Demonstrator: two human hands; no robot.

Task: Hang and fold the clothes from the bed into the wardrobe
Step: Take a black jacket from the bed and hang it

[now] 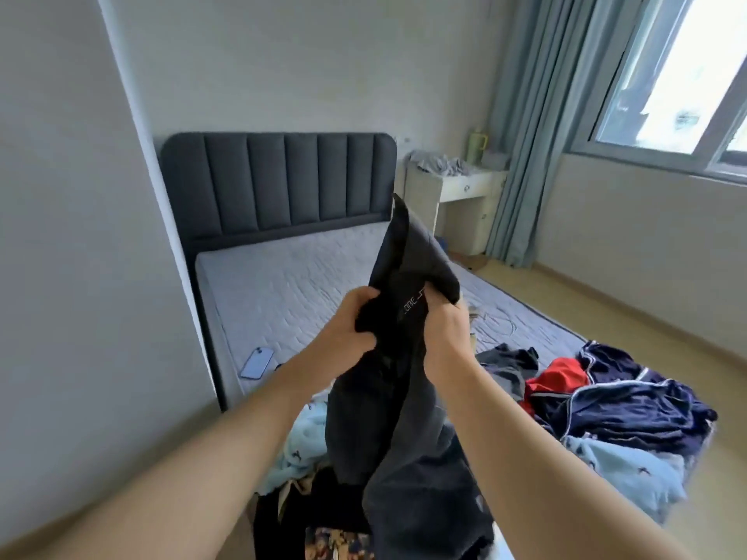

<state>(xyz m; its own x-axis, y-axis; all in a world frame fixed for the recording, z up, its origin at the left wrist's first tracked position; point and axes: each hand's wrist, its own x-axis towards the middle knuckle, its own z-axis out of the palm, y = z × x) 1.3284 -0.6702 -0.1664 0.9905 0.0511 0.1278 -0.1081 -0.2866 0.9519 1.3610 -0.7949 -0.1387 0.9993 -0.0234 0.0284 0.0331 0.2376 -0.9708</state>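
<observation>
A dark navy garment [404, 418] with small white lettering hangs in the air over the foot of the bed [291, 293]. My left hand [347, 329] grips its upper left part. My right hand [442, 337] grips it just to the right, close beside the left. One end of the garment sticks up above both hands, and the rest drapes down to the pile. More clothes lie on the bed's near end: a navy piece with white trim [630, 402], a red piece [560, 377], light blue printed fabric [630, 470] and a dark patterned item [335, 545]. No wardrobe is in view.
A blue phone [257, 362] lies near the mattress's left edge. The dark padded headboard [279, 183] stands against the far wall. A white bedside desk [456, 196] with grey cloth on it sits by the blue curtain [533, 127] and window. Bare floor runs along the right.
</observation>
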